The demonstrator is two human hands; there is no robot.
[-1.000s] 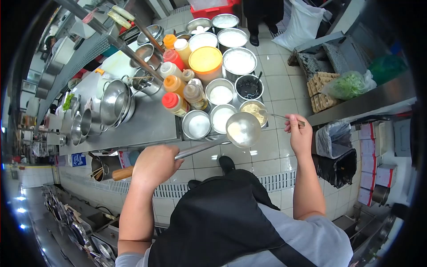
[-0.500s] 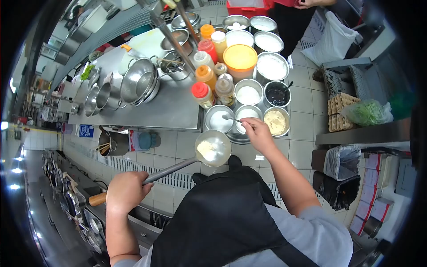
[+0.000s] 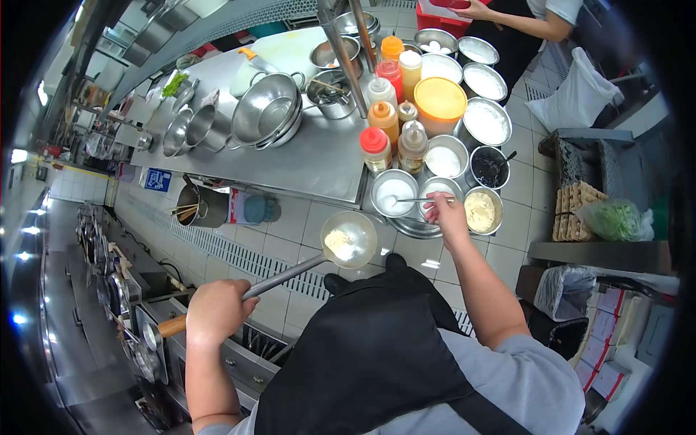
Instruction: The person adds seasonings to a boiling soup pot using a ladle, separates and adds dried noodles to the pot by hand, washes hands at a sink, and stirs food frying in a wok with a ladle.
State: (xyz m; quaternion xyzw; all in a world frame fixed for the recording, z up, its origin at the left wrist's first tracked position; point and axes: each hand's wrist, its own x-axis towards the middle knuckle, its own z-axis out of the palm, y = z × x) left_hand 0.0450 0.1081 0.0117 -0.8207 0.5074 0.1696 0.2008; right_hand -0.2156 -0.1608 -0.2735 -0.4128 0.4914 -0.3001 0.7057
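My left hand is closed round the long handle of a ladle, whose wooden end sticks out behind my wrist. A pale yellowish clump of seasoning lies in the ladle's bowl, which hangs over the floor in front of my apron. Between the fingers of my right hand is a small metal spoon. Its tip is in a metal pot of white powder at the counter's corner. Close to that hand stand a second pot of white contents and a pot of yellowish powder.
Squeeze bottles and an orange-lidded tub stand behind the pots. Metal colanders sit on the steel counter. Another person stands at the far side. A white sack and egg trays are on the right.
My right hand has lowered the spoon from above the pots into the white powder. The view has shifted, so the counter sits further right. The ladle stays in my left hand.
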